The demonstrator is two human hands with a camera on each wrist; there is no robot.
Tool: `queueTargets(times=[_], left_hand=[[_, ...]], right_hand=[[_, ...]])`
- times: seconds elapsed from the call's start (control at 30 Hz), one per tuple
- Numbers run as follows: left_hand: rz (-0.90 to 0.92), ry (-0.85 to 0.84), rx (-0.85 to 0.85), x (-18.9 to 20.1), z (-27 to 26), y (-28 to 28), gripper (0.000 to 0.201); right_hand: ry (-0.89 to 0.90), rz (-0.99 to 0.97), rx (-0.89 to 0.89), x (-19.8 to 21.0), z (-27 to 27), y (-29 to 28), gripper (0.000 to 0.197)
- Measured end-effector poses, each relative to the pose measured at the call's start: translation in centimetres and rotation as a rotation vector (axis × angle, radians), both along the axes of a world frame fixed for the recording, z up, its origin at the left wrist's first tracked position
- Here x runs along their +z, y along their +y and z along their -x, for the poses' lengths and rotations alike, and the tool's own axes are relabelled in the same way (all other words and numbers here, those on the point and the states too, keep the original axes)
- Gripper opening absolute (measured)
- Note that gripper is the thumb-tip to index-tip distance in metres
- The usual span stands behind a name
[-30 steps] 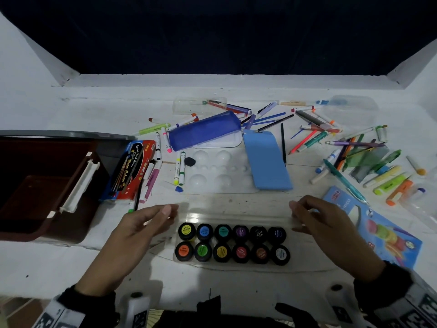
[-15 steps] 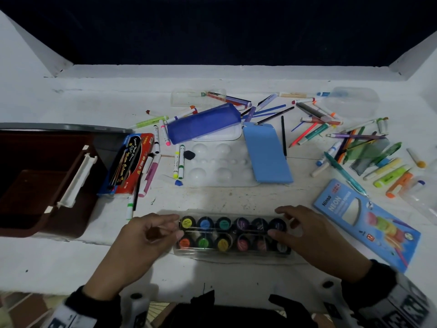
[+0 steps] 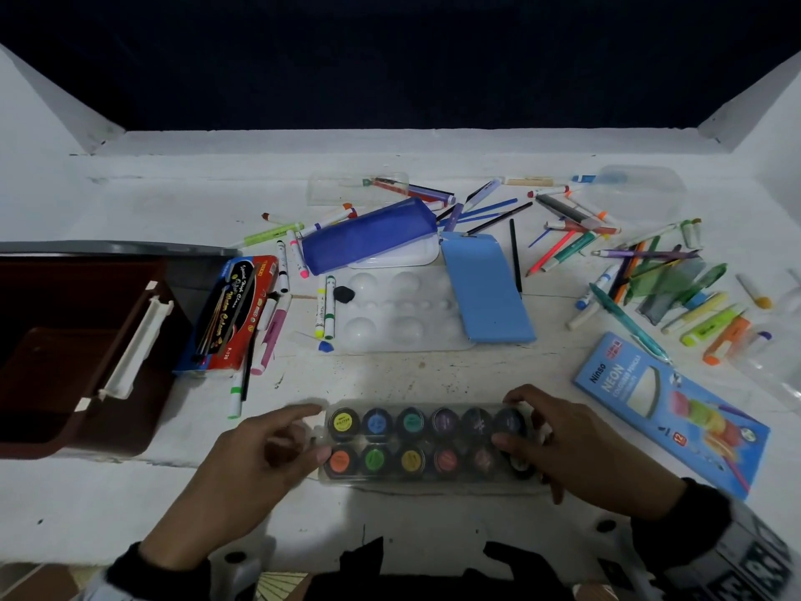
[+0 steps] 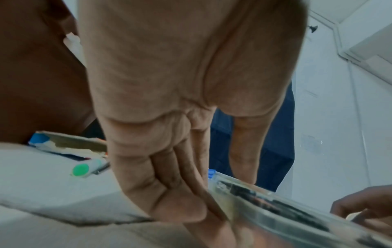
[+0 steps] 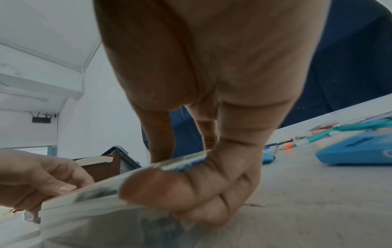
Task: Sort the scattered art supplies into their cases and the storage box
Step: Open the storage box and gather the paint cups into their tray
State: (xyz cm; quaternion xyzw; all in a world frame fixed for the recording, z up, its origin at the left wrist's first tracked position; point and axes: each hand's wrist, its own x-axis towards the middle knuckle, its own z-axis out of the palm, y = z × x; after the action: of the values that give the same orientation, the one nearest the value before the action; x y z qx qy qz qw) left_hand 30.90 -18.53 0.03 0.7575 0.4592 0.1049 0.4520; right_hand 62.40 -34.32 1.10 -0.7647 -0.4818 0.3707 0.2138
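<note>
A clear plastic paint case with two rows of coloured pots lies near the table's front edge, lid down over the pots. My left hand holds its left end, thumb against the edge, index finger stretched to the far corner. In the left wrist view the other fingers curl at the case edge. My right hand grips the right end. Its thumb lies on the lid and its fingers curl under the case in the right wrist view.
The open brown storage box stands at the left. Behind the case lie a brush pack, a white palette, a blue pouch and a blue box. A neon pencil box and several loose markers fill the right.
The clear lid has come down over the paint pots. Both hands moved inward from the lid's far edge onto the ends of the case.
</note>
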Motion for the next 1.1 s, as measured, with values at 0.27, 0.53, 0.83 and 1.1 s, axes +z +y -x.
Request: queueTargets(times=[0.27,0.53,0.83,1.1], left_hand=[[0.049,-0.042,0.073,0.0,-0.4,1.7,0.035],[-0.127,0.046,0.108,-0.1,-1.0,4.3,0.020],[-0.291,0.145,0.164,-0.7,-0.9,4.4,0.016],[-0.423,0.209,0.122,0.3,-1.7,3.5,0.019]], right_hand=[[-0.026,-0.040,0.001,-0.5,-0.2,2.1,0.035],[0.137,-0.085,-0.228,-0.3,-1.3,4.8,0.036],[-0.317,-0.200,-0.074,-0.7,0.1,4.7,0.026],[-0.695,-0.143,0.096,1.5,1.4,5.3,0.030]])
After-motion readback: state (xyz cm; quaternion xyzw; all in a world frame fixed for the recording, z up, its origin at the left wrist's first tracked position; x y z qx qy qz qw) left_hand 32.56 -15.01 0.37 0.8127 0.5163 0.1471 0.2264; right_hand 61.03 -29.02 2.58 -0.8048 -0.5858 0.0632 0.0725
